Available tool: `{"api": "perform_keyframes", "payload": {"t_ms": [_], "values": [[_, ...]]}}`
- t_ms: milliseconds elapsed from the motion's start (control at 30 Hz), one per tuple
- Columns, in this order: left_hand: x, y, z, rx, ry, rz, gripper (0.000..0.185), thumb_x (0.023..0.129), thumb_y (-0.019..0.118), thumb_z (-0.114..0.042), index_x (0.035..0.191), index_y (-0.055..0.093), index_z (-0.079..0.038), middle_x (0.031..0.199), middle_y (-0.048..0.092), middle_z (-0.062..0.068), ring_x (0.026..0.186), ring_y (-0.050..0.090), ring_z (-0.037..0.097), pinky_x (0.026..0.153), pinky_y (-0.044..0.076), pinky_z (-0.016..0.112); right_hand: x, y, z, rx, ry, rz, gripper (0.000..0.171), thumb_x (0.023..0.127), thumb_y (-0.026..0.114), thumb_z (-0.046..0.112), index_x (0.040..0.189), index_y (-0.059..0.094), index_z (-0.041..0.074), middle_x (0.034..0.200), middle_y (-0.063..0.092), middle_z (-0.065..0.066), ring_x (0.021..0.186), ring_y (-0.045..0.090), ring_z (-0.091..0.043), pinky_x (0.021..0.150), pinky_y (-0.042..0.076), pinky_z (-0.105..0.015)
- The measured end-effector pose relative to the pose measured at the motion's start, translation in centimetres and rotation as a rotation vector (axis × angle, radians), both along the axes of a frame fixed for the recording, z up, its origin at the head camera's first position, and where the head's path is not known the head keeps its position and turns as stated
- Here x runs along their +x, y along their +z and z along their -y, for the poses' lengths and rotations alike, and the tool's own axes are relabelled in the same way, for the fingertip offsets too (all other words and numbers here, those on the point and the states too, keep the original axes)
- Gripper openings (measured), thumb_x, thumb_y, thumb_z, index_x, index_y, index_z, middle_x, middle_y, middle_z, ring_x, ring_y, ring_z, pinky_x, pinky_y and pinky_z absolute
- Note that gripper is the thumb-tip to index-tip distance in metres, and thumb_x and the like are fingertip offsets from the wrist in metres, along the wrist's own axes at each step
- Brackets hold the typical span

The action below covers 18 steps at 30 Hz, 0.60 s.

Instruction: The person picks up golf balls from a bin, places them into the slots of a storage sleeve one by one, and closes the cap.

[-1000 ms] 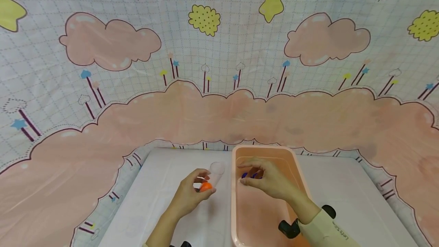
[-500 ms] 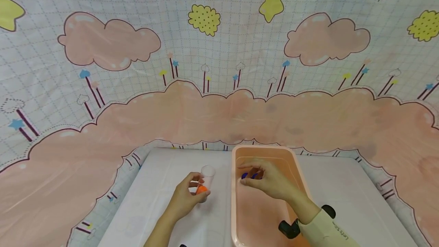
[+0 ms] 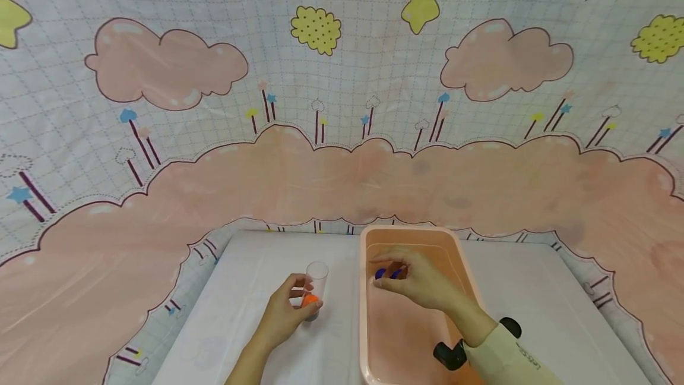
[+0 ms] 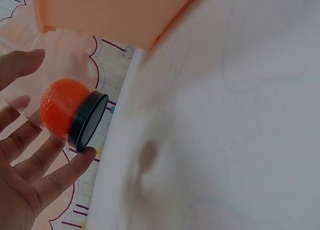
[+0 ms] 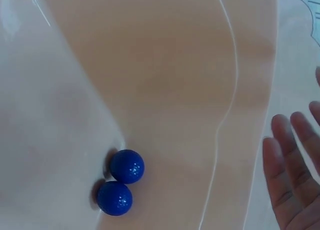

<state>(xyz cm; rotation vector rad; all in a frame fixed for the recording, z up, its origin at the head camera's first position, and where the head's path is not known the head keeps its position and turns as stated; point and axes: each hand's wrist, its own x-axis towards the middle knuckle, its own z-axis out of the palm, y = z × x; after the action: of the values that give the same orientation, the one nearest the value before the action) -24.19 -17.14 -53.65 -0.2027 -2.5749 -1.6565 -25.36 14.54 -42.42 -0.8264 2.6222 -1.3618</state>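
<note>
My left hand (image 3: 282, 312) grips a clear tube (image 3: 319, 278) low down, between thumb and fingers. An orange ball (image 3: 310, 300) sits at the bottom of the tube. In the left wrist view the ball (image 4: 61, 108) rests against the tube's black round base (image 4: 89, 121). My right hand (image 3: 419, 281) hovers above the far part of the peach plastic tub (image 3: 365, 314), its fingers loosely bent and holding nothing. Two blue balls (image 5: 127, 166) lie side by side in the tub, partly hidden behind my right fingers in the head view.
A white table (image 3: 235, 272) bears the tub right of its middle. Behind it hangs a printed cloth (image 3: 342, 183) with clouds and stars. Black camera mounts (image 3: 450, 356) are strapped at my right wrist, close over the tub.
My left hand has moved left and slightly nearer with the tube, bringing it away from the tub and more upright. My right hand has stayed in place.
</note>
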Motion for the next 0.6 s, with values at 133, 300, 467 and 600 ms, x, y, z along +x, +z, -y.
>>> {"api": "perform_keyframes", "payload": {"t_ms": [133,300,467,600], "values": [[0.1,-0.2,0.1,-0.003,0.010,0.003,0.050,0.081,0.090,-0.024,0.122,0.062,-0.018,0.116,0.069,0.003,0.112,0.067,0.025,0.084,0.060,0.029,-0.2,-0.2,0.0,0.035,-0.015,-0.007,0.039,0.091,0.081,0.030,0.126,0.073,0.016,0.110,0.072,0.003,0.093,0.067,-0.013,0.078,0.056,-0.024],[0.3,-0.4,0.0,0.017,0.011,-0.032,0.049,0.081,0.090,-0.021,0.121,0.062,-0.014,0.115,0.070,0.007,0.108,0.068,0.026,0.082,0.061,0.029,-0.9,-0.4,-0.1,0.105,-0.030,0.008,0.044,0.090,0.082,0.029,0.128,0.071,0.010,0.108,0.071,0.001,0.094,0.066,-0.016,0.076,0.056,-0.023],[0.5,-0.6,-0.1,0.039,0.008,-0.031,0.049,0.081,0.090,-0.020,0.120,0.062,-0.014,0.116,0.070,0.012,0.107,0.069,0.025,0.082,0.061,0.028,-2.1,-0.9,-0.3,0.180,-0.038,0.030,0.047,0.089,0.083,0.029,0.129,0.071,0.009,0.116,0.073,-0.006,0.094,0.068,-0.021,0.073,0.055,-0.025],[0.7,-0.7,-0.3,0.039,0.005,0.002,0.049,0.081,0.090,-0.021,0.120,0.062,-0.017,0.117,0.069,0.010,0.109,0.068,0.023,0.083,0.060,0.027,-3.1,-1.5,-0.4,0.221,-0.051,0.063,0.048,0.090,0.082,0.027,0.130,0.070,0.005,0.119,0.073,-0.010,0.089,0.068,-0.021,0.070,0.055,-0.026]]}}
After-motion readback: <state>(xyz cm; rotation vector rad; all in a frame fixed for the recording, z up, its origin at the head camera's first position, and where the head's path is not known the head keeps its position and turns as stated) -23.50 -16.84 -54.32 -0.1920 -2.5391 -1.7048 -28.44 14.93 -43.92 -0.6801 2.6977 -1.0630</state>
